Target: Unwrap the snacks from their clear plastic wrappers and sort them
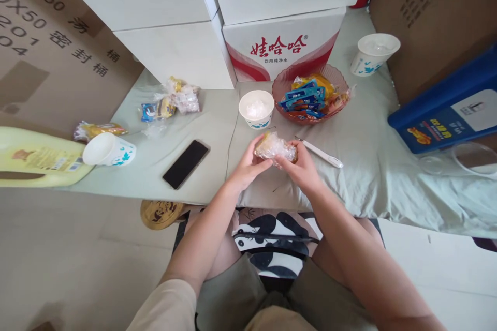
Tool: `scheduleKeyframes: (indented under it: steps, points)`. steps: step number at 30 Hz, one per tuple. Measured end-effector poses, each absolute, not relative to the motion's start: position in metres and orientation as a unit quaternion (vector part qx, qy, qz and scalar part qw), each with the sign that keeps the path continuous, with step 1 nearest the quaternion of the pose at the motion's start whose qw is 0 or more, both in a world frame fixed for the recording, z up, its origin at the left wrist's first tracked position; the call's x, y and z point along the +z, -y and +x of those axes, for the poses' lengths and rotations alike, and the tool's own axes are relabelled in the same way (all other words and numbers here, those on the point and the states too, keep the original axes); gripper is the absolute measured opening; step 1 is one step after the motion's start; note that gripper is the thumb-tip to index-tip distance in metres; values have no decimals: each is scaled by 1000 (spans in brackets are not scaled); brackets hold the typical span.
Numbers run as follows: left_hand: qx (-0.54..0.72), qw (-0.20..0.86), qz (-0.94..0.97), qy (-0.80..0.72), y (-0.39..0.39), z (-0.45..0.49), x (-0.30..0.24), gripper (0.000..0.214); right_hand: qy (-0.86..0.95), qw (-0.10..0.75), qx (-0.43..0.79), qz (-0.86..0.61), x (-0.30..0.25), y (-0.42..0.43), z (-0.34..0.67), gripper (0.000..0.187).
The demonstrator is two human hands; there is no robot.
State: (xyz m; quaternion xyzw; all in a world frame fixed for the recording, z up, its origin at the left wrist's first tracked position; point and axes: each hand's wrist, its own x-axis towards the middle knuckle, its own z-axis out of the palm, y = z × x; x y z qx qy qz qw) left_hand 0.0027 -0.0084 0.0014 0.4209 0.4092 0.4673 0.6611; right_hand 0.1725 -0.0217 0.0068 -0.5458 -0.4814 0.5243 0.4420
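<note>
Between my left hand (pixel 249 164) and my right hand (pixel 303 168) is a clear plastic-wrapped snack packet (pixel 275 148) with yellow-brown edges. Both hands are closed around its sides, thumbs on top, just above the cloth near the table's front edge. What is inside the wrapper I cannot make out. Just behind it stands a paper cup (pixel 257 108) with crumpled clear plastic in it. A pink glass bowl (pixel 280 94) of blue sachets (pixel 303 98) and yellow packets is behind to the right. A white-handled knife or cutter (pixel 320 153) lies close to my right hand.
A black phone (pixel 186 164) and several wrapped snacks (pixel 171 101) lie to the left. Paper cups stand at the left (pixel 110 149) and far right (pixel 375 54). White boxes (pixel 285 44) block the back; a yellow-green jug (pixel 42 158) and blue container (pixel 450 101) flank the sides.
</note>
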Motion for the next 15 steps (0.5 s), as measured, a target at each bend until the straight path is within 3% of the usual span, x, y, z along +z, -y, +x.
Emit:
scheduleKeyframes:
  steps: [3,6,9,11,15]
  points:
    - [484,642,406,-434,4,6,0,82,532,439,480,-543,10,20,180,44]
    - [505,599,396,-478,-6,-2,0,84,591,436,293,-612,9,17,204,34]
    - [520,545,400,-522,-14,-13,-3,82,628,349,127,-683,-3,16,231,33]
    - [525,523,412,-530,-15,-17,-8,76,644,306,92,-695,-10,18,243,29]
    - [527,500,446,-523,-10,-17,-17,62,638,350,150,-669,-5,27,242,29]
